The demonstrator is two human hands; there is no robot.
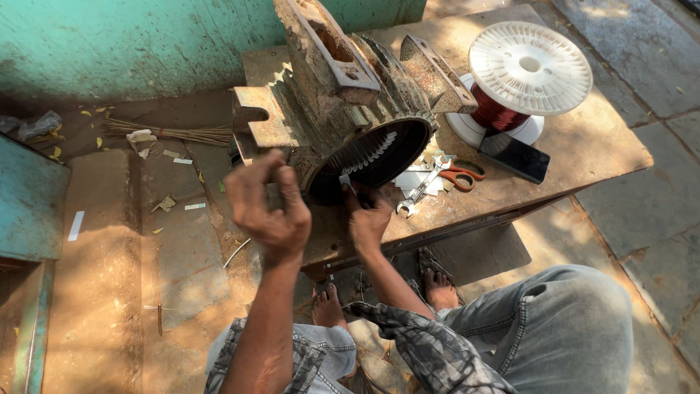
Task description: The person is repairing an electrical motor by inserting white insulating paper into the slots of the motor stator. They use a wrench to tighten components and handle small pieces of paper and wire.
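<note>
knees in grey jeans closest to us, bare feet below low table. our right hand: fingers pinched together on small pale slip at mouth of motor stator housing, lying on its side at table's near edge. our left hand: fingers curled loosely, hovering just before housing, holding nothing we can make out. housing looks heavy, rusty, rigid cast iron; we judge mounting feet the safest grip. slip looks thin, light, bendable. behind: copper wire spool, scissors, spanner, phone.
</note>
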